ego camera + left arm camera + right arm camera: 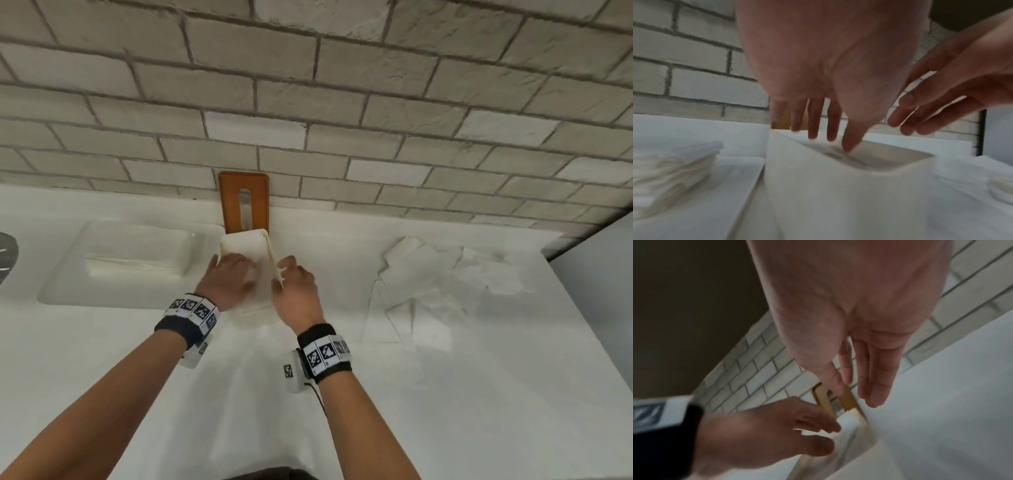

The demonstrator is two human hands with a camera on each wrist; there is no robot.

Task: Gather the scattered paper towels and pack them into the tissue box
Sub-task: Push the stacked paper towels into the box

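L hand (pixel 230 278) flat, R hand (pixel 295 287) relaxed

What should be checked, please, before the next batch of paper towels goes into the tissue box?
1. tissue box open at the top: ok.
2. wooden lid out of the way, leaning on the wall: ok.
3. left hand free; fingers straight, pressing into the box: ok.
4. right hand free; fingers straight: ok.
5. scattered paper towels still out on the counter: not ok.
6. Room left in the box: cannot tell.
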